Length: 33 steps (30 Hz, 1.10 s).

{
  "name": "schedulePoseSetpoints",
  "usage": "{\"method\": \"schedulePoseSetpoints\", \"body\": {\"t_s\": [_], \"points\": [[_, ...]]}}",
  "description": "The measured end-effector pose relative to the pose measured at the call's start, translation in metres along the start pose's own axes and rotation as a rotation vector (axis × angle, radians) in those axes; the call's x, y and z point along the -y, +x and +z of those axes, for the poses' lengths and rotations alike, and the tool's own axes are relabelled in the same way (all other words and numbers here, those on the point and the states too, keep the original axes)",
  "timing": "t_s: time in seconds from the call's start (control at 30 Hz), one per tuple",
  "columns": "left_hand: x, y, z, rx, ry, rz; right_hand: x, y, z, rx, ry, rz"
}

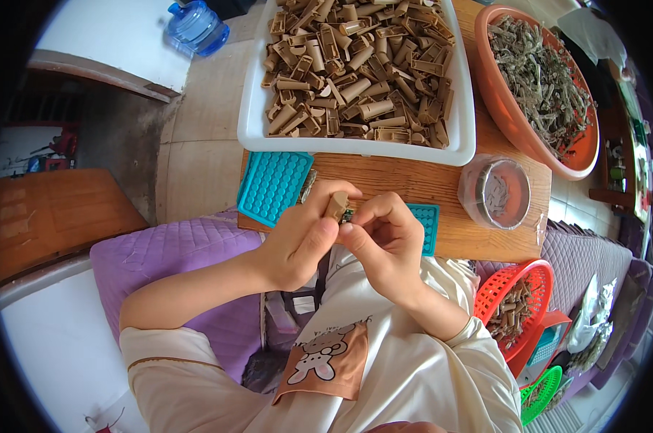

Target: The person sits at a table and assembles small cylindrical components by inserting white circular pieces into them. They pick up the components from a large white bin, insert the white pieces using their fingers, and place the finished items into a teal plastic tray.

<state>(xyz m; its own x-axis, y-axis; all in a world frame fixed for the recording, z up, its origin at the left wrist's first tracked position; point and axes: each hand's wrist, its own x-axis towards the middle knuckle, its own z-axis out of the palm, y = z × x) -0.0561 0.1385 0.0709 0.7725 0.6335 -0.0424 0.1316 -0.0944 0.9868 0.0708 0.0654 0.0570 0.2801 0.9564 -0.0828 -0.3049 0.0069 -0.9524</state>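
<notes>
My left hand (301, 242) is closed around a brown plastic casing (336, 205), held upright above the near edge of the wooden table (478, 242). At the casing's right side, my right hand (390, 249) pinches a small dark piece (346, 216) between thumb and forefinger; it looks like a tiny electronic part, though the fingers cover most of it. A teal tray (272, 186) with rows of round cups lies beyond my left hand. Partly hidden behind my right hand is a second teal tray (427, 229).
A white bin (355, 147) heaped with brown casings stands at the back. To its right an orange basin (582, 164) holds tangled wired parts. Nearer are a transparent tub (474, 189) with small pieces, a red basket (494, 294) and a green basket (534, 411).
</notes>
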Motion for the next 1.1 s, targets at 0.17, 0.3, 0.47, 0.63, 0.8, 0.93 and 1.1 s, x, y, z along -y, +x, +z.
{"method": "schedulePoseSetpoints", "body": {"t_s": [0.17, 0.3, 0.47, 0.63, 0.8, 0.93, 1.1], "points": [[-0.006, 0.000, 0.001, -0.053, 0.067, -0.059, 0.001, 0.000, 0.001, -0.050, 0.034, -0.021], [-0.001, 0.002, 0.000, -0.046, 0.085, -0.067, -0.001, -0.003, 0.001, -0.067, 0.005, -0.039], [-0.002, 0.006, 0.002, -0.078, -0.051, -0.075, 0.000, 0.000, -0.002, -0.106, -0.022, -0.064], [-0.002, 0.009, -0.003, -0.033, 0.010, -0.054, 0.001, 0.003, -0.009, -0.083, -0.074, -0.033], [-0.009, 0.012, -0.009, 0.012, -0.028, -0.138, 0.001, 0.001, -0.013, -0.075, -0.176, -0.093], [-0.009, 0.012, -0.011, 0.038, -0.060, -0.126, 0.007, -0.002, -0.012, -0.070, -0.006, 0.021], [-0.006, 0.011, -0.010, 0.033, -0.093, -0.091, 0.009, -0.002, -0.013, -0.063, 0.073, 0.043]]}}
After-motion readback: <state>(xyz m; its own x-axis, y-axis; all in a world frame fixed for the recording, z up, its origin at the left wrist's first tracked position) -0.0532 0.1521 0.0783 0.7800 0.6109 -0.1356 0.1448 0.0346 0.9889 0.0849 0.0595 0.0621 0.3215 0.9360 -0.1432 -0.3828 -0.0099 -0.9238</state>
